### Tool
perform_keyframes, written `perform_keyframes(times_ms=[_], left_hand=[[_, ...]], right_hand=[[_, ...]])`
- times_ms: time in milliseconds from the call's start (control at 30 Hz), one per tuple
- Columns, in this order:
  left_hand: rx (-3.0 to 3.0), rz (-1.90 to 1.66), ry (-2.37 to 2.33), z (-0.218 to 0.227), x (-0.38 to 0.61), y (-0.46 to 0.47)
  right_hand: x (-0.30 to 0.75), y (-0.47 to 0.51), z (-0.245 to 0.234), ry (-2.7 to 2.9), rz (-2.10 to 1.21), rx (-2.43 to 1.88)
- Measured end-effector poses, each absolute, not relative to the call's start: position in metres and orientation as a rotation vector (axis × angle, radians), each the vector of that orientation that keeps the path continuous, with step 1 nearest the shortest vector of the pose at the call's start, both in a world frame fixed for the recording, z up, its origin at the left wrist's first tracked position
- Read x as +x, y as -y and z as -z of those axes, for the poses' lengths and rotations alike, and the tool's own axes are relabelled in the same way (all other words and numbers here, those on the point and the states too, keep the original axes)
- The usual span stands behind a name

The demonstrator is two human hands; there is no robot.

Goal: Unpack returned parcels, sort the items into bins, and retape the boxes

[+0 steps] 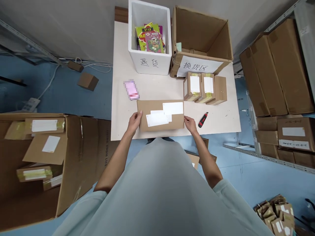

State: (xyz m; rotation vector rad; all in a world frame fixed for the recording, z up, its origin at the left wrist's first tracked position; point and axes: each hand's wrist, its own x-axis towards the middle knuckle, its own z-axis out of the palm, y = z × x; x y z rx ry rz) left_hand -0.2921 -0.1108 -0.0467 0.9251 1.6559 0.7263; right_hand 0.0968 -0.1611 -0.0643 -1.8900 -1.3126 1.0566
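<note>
A flat cardboard box (145, 108) with several white labels lies at the front edge of the table, directly before me. My left hand (134, 122) grips its left end, thumb on top. At the opposite end, my right hand (190, 124) pinches the lower right corner. A red and black utility knife (203, 120) rests on the table just right of my right hand. Beyond the box's right end stand three small cartons (192, 88) side by side, two with white labels. A pink, pixelated item (131, 89) lies past my left hand.
At the table's back stand a white foam bin (150, 60) holding colourful booklets and an open cardboard carton (201, 67) with a handwritten sign. A large open carton (81, 157) of parcels is at left. Shelved boxes (273, 68) line the right; flattened cardboard (278, 213) lies on the floor.
</note>
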Motion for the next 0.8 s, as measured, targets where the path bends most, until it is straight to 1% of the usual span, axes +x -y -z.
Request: perform_keyframes(times_ms=[100,233,333,467,633,800], left_hand=[[0.905,-0.655,-1.573,0.054,-0.3,0.116],[0.87,-0.51,-1.508,0.06,-0.303,0.147],[0.869,-0.536,-1.498,0.061,-0.292,0.167],[0.808,-0.605,-1.598,0.059,-0.274,0.176],[0.813,-0.644,-1.692,0.055,-0.262,0.183],[0.885,-0.81,-1.673,0.042,-0.262,0.198]], right_hand=[[0.101,0.165,0.075,1.314,-1.16,-1.817],[0.102,0.187,0.089,1.27,-1.277,-1.743],[0.096,0.201,0.099,1.208,-1.331,-1.733],[0.092,0.209,0.105,1.16,-1.369,-1.712],[0.103,0.212,0.093,1.255,-1.362,-1.627],[0.12,0.217,0.062,1.303,-1.318,-1.612]])
